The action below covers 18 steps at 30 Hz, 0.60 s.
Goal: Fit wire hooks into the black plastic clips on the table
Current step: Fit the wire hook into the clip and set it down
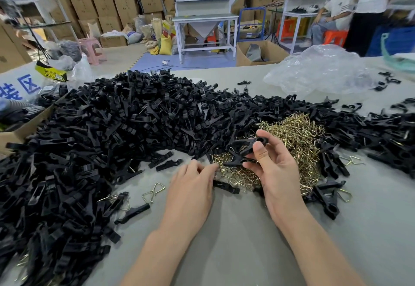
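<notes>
Now, right hand (277, 168): it is up off the worktop, and its thumb and fingers are curled tight on one black plastic clip (249, 141).
Held clip: it is in the air, tilted, just over the near side of the wire hook pile (294, 141).
Left hand (193, 182): it lies palm down on the worktop, with its fingertips (212, 167) at the near left edge of the hook pile. I cannot tell if it is pinching a hook or only touching them.
Wire hook pile: lots of shiny gold hooks in a heap in front of the hands. Black clips lie all round it.
Clip heap (112, 128): a very big heap of black clips. It fills the left side of the worktop and runs across the back to the right.
Loose wire hooks (155, 192): a few gold hooks lie alone on the worktop, just left of the left hand.
Clip near the right wrist (325, 200): it lies flat, with a gold hook (344, 194) sticking out beside it.
Worktop (235, 240): it is grey and flat.
Clear plastic bag (318, 70): it sits crumpled at the far right of the worktop, behind the clips.
Cardboard box (15, 136): it is at the left edge, touching the clip heap.
Far back: stacked brown boxes (101, 0), a white bench (205, 18), a pink stool (92, 48), and two people (350, 9) at the top right.
</notes>
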Each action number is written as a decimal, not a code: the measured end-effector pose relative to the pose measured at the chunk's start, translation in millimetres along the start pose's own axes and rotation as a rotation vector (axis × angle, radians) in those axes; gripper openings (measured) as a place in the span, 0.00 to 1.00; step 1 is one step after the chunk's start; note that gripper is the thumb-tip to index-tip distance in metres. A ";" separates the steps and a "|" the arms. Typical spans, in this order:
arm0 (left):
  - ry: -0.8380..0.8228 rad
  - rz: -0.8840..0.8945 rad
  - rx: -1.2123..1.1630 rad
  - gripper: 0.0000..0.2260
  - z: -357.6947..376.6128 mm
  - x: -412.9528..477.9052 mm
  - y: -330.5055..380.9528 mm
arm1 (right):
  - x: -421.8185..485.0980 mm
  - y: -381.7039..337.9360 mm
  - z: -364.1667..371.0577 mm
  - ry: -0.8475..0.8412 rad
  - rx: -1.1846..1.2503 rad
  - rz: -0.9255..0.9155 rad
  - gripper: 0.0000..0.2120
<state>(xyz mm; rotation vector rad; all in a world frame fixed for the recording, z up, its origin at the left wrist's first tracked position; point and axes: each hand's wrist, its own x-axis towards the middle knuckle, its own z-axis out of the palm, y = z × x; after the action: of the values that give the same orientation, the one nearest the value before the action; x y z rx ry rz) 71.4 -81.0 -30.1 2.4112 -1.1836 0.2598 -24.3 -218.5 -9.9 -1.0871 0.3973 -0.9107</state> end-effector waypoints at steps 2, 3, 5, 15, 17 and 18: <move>-0.024 0.011 0.027 0.12 0.4 1.7 -0.6 | -0.6 0.2 0.6 0.001 0.004 0.006 0.13; -0.027 0.013 0.023 0.12 0.5 2.1 -1.3 | -0.8 0.3 1.2 -0.001 0.004 0.009 0.13; -0.036 0.015 0.005 0.11 0.1 2.0 -2.8 | -1.1 -0.2 1.6 -0.005 0.001 0.015 0.13; 0.072 -0.254 -0.668 0.04 -16.8 -4.3 -4.7 | -0.9 -2.2 1.8 -0.065 -0.005 0.042 0.13; 0.162 -0.338 -0.806 0.03 -22.2 -2.5 -3.6 | -2.5 -1.3 2.7 -0.127 -0.013 0.057 0.14; 0.190 -0.375 -0.878 0.04 -24.3 -1.3 -3.3 | -3.5 -0.5 3.5 -0.158 -0.029 0.059 0.14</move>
<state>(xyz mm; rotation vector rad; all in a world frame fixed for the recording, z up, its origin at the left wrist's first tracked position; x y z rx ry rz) 73.7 -67.1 -10.0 1.7170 -0.5543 -0.1329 -24.2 -213.8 -8.4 -1.1591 0.3105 -0.7634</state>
